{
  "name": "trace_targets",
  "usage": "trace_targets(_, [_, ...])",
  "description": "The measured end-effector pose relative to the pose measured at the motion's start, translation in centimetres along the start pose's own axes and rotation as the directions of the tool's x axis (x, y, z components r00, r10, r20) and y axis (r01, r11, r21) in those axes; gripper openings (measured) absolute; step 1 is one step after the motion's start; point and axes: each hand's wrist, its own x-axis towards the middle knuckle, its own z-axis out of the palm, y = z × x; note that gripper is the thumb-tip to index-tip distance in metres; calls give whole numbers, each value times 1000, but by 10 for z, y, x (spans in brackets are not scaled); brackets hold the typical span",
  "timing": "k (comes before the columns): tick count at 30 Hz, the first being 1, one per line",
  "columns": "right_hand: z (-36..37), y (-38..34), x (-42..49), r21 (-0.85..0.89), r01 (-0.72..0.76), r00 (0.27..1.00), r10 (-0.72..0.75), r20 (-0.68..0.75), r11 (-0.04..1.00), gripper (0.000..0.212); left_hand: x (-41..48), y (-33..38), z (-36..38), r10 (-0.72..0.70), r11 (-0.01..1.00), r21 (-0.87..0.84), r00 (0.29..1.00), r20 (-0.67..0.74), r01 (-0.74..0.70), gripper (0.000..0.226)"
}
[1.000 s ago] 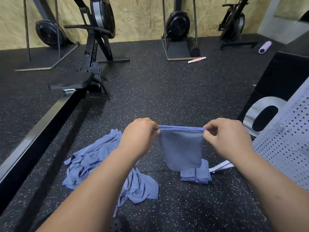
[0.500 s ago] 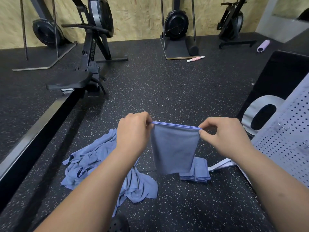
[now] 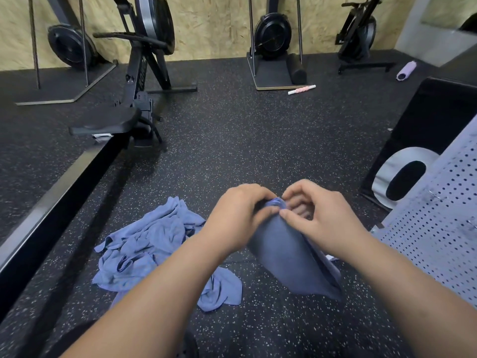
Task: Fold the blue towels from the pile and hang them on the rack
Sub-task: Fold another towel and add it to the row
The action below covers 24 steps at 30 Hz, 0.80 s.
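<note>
Towel [image 3: 289, 254]: held in the air above the floor [image 3: 232, 140]. Its top is bunched between both hands and the rest hangs down, slanting right.
Left hand [image 3: 237, 218]: fingers [image 3: 255, 192] curled over the top edge, gripping it.
Right hand [image 3: 320, 218]: thumb and forefinger pinch the same edge, the other fingers loosely curled. The two hands are just beside each other.
Pile [image 3: 154, 249]: crumpled blue towels on the floor, left of the held towel, not yet folded.
Perforated white panel [image 3: 438, 228] at the right. Cannot tell whether it is the rack. No towel seen hanging.
Judgement: mid-fold on one towel; hanging and most of the pile remain.
Versus half a second ago: the hands were apart with the top edge stretched between them. They have now come together, halving the towel's width. The small folded stack on the floor is now hidden behind it.
</note>
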Motion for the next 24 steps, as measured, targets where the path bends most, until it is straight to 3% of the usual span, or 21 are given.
trace_targets(2, [-1, 10, 0, -33, -68, 989, 72, 129, 997, 34, 0, 0, -3, -24, 997, -71, 998, -58, 20, 9])
trace_targets(4, [1, 22, -1, -208, -68, 970, 114, 216, 976, 28, 0, 1, -7, -26, 992, -124, 991, -129, 10, 8])
trace_targets(8, [6, 35, -2, -318, -73, 957, 156, 244, 945, 33, 0, 4, -19, -38, 983, -185, 967, -254, -10, 9])
trace_targets(12, [9, 42, -1, -432, -73, 957, 185, 224, 899, 31, 0, -2, -30, -131, 964, -263, 928, -350, 37, 17])
trace_targets(16, [4, 46, 0, -560, -85, 954, 231, 194, 824, 35, 2, -19, -44, -286, 933, -331, 852, -438, 143, 10])
trace_targets(21, [-13, 42, 3, -487, -174, 951, 275, 143, 856, 27, 1, -43, -54, -447, 875, -404, 765, -464, 266, 6])
trace_targets(24, [-24, 42, 5, -436, -224, 966, 259, 22, 872, 24, 0, -52, -53, -523, 841, -422, 714, -466, 339, 5])
